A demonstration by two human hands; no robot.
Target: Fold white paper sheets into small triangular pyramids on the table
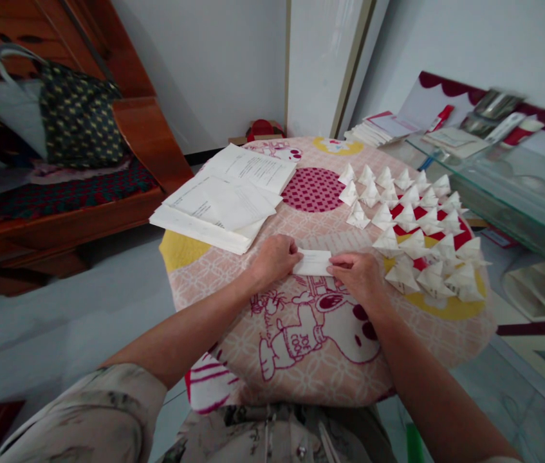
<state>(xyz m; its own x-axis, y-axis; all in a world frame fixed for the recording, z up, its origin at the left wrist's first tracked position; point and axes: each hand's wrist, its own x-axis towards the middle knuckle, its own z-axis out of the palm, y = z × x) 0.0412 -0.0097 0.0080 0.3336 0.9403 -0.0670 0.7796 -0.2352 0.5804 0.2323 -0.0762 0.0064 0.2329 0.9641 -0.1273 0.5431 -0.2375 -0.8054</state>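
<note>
A small folded piece of white paper (314,262) lies flat on the patterned tablecloth (233,321), between my two hands. My left hand (276,258) has its fingers curled closed on the paper's left end. At the right end, my right hand (358,275) pinches the paper between thumb and fingers. Faint print shows on the strip. Several folded paper pieces (414,245) with pointed tips stand in rows to the right of my right hand. Beyond my left hand rests an open stack of printed sheets (224,199).
A glass shelf (504,180) with cups and papers adjoins the table's right side. At the left is a wooden bench (141,141) holding a dark patterned bag (82,116). A wall and a pale column (320,64) stand behind the table.
</note>
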